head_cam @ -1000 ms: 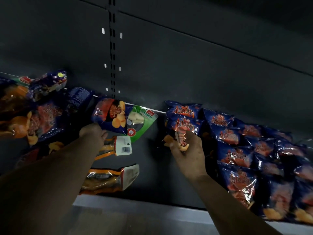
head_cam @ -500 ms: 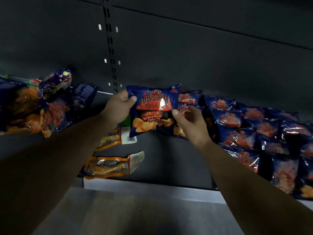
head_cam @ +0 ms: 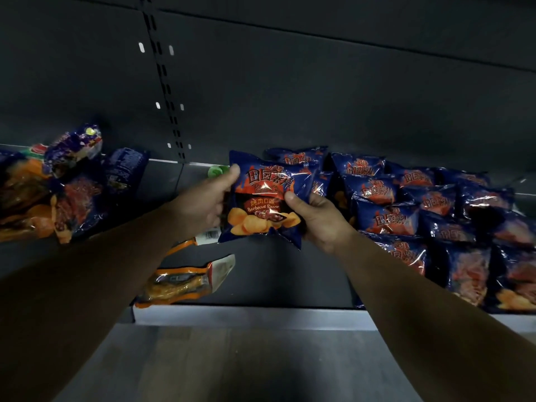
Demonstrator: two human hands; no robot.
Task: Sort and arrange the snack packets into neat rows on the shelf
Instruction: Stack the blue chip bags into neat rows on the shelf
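While both hands pinch it, the barbecue packet (head_cam: pixel 262 200) faces up.

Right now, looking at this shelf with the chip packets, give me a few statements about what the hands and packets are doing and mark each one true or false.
1. Both hands hold the same barbecue chip packet. True: the left hand grips its left edge and the right hand its right edge.
2. The held packet is upside down. False: its printed front faces the camera, right way up.
3. The rows of blue packets lie to the right of the held packet. True.
4. The orange packet sits among those blue rows. False: it lies by itself near the shelf's front edge, below the left hand.
5. The right hand is empty. False: its thumb presses on the packet's front.
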